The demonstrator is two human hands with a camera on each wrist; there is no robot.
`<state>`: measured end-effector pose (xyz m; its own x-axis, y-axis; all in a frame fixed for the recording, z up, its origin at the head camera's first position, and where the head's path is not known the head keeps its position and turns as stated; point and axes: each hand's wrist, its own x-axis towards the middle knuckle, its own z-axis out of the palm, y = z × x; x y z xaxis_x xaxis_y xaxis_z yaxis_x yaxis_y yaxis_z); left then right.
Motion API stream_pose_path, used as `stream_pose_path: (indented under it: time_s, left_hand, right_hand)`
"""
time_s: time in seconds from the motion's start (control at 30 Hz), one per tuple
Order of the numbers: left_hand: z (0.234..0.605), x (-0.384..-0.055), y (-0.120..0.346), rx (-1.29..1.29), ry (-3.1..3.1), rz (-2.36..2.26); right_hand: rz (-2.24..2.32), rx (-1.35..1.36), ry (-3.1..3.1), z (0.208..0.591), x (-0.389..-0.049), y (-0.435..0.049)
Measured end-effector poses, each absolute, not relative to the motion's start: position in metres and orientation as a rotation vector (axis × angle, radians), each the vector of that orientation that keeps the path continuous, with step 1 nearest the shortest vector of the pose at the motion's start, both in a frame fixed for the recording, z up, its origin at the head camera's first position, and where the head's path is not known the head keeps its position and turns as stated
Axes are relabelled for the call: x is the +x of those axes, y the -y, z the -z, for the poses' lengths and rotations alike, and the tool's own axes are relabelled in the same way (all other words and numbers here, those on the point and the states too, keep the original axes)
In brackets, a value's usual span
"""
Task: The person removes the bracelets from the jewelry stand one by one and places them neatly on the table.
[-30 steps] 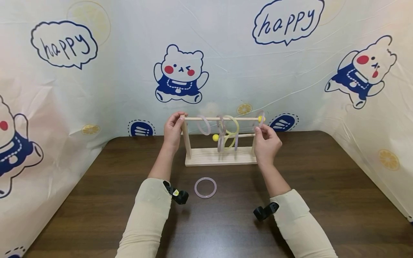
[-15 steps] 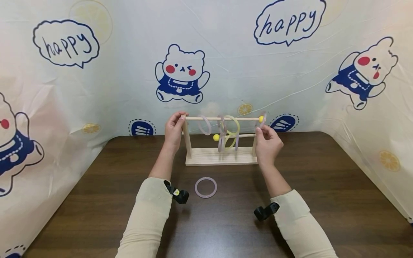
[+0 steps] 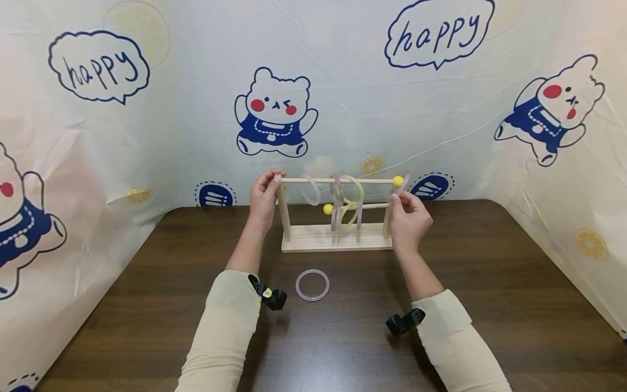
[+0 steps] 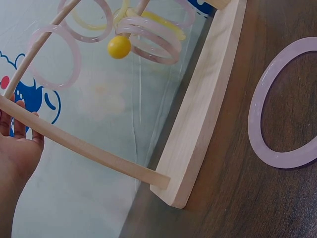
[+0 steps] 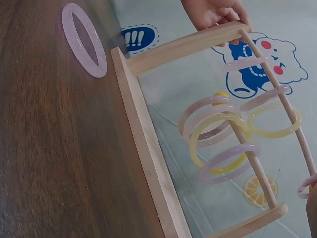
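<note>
A wooden bangle stand [image 3: 338,239] has two rods, each ending in a yellow ball. My left hand [image 3: 263,201] grips the top of its left post, thumb in front and fingers behind. At the upper rod's right end, my right hand [image 3: 409,222] pinches a pale, translucent bangle [image 3: 405,182] close to the yellow ball [image 3: 398,181]; whether it encircles the ball, I cannot tell. Pinkish and yellow bangles hang on the upper rod [image 3: 323,180]. More pinkish, purple and yellow ones hang on the lower rod [image 5: 262,181], whose ball [image 4: 119,46] points left.
One lilac bangle [image 3: 297,285] lies flat on the dark wooden table [image 3: 323,348] in front of the stand. A patterned cloth backdrop [image 3: 343,109] rises behind the table and along both sides. Each wrist wears a small black camera [image 3: 404,322].
My right hand has shifted slightly right, carrying its bangle from over the upper yellow ball toward the ball's right side. The left hand keeps its grip on the post.
</note>
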<state>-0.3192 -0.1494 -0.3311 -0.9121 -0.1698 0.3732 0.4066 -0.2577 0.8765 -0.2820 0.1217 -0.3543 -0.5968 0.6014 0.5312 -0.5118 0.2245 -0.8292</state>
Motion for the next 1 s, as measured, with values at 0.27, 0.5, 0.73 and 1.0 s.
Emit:
stream_pose_path:
  time_s: [0.27,0.5,0.73,1.0]
  left_hand:
    - [0.332,-0.321,0.149,-0.303,1.621,2.214]
    - [0.330,-0.319,0.149,-0.284,1.639,2.218]
    - [0.330,-0.319,0.149,-0.282,1.639,2.222]
    - [0.330,-0.318,0.148,-0.296,1.626,2.219]
  right_hand:
    - [-1.501,-0.089,1.597,0.347,-0.272,-0.119]
    - [-1.478,-0.044,1.580,0.355,-0.276,-0.122]
    - [-1.447,0.015,1.583,0.351,-0.270,-0.120]
    - [-1.461,0.054,1.569,0.345,-0.266,-0.117]
